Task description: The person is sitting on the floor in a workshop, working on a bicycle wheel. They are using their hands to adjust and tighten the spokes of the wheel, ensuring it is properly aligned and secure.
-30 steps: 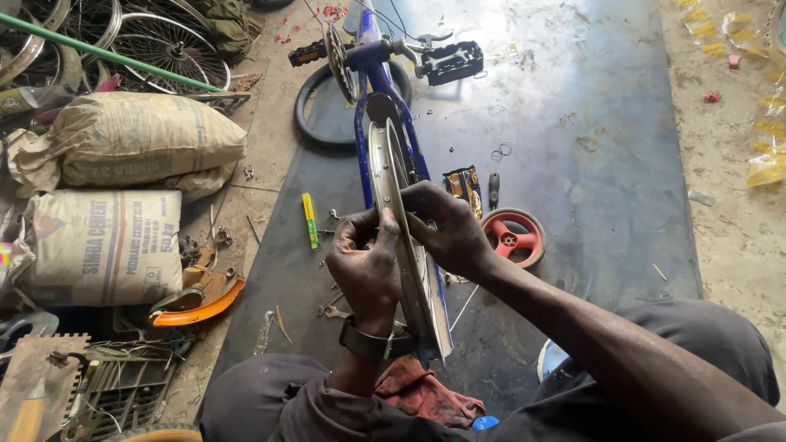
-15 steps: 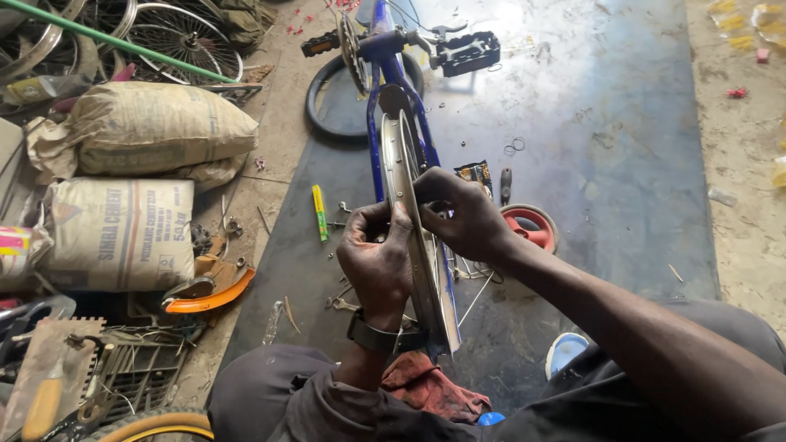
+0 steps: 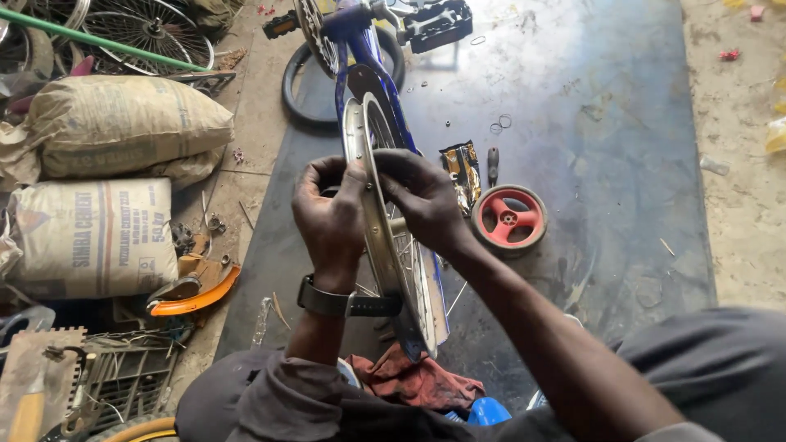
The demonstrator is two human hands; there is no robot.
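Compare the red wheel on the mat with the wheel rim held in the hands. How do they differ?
The red wheel is small, plastic-looking and solid-spoked; the rim is large, metal and wire-spoked. The red wheel lies flat and loose on the mat; the rim stands on edge in the blue frame, gripped by the left hand and right hand. Both are round, without tyres.

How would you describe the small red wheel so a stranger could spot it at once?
Find the dark mat on the floor, then the blue bicycle on it. Just right of the person's right hand lies the small red wheel, flat on the mat: the only red, solid-spoked wheel.
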